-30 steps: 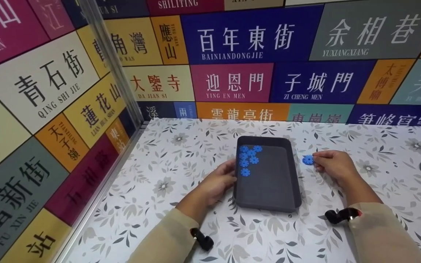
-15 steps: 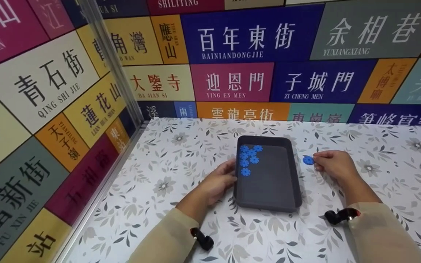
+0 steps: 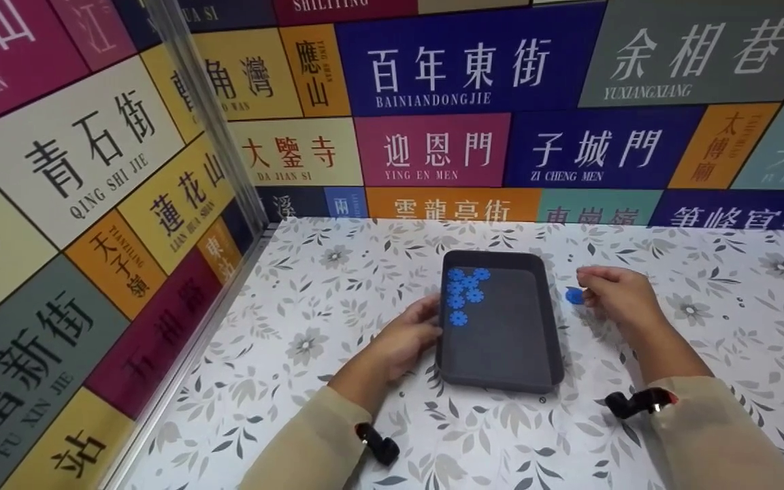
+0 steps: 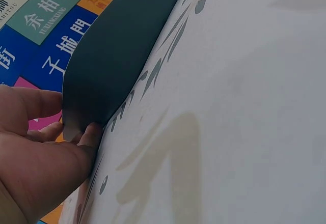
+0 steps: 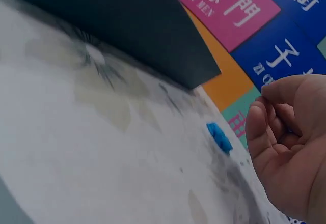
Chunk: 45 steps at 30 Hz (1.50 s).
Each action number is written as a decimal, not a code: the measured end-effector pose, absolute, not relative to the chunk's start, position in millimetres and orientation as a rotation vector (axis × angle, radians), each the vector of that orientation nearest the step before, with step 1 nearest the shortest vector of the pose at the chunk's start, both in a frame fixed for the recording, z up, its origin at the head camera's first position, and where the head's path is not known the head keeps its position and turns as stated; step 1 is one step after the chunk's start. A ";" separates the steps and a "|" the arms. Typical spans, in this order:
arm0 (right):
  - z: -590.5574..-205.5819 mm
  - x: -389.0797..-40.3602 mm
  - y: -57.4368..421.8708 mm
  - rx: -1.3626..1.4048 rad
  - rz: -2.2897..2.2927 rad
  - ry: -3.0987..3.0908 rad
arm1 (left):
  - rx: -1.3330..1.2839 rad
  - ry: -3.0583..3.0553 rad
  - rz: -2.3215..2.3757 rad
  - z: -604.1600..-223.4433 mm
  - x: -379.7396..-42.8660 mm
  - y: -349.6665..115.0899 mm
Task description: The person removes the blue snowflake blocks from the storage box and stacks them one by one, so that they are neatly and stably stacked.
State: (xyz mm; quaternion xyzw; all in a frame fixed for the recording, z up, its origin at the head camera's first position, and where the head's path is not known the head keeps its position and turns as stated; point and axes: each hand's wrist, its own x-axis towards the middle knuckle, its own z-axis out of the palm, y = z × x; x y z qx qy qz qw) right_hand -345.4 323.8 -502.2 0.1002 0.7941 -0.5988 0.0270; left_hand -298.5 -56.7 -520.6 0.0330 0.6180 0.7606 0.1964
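Well, left hand point(image 3: 402, 344): rests loosely bent against the outer left wall of the tray point(image 3: 501, 340), seemingly steadying it
Tray: lies on the bench point(image 3: 283, 395) between the two hands, filled only along its far left side, most of its floor bare
Blue pieces point(image 3: 466, 285): small toothed discs bunched together inside the tray near its left wall, and these look done
Outside piece point(image 3: 574, 296): on the bench just beyond the tray's right wall, the only blue in sight outside it, so by my judgement the part left to do
Right hand point(image 3: 616, 292): thumb and fingertips pressed together close by the outside piece, with no blue showing between them
Left fingertips: partly lost at the tray's edge in the left wrist view, so I cannot tell whether any hooks over the rim
Disc count: hard to fix, since the blue pieces touch or overlap
Tray in both wrist views: outer wall only, cut off by the frame, its inside unseen
Outside piece's shape: partly covered by the right hand from above and blurred in the right wrist view, so one disc or several is unclear
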 end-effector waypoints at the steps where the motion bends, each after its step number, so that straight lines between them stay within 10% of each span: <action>1: -500.0 -344.8 320.5 0.282 -1.878 2.427 | 0.098 1.734 2.130 -520.5 -298.5 -56.8; 29: -472.9 -330.0 235.7 0.020 -2.036 2.221 | 0.110 1.741 2.130 -519.2 -298.0 -57.4; 45: -466.5 -381.7 198.4 0.054 -2.023 2.089 | 0.123 1.720 2.124 -518.1 -297.4 -58.1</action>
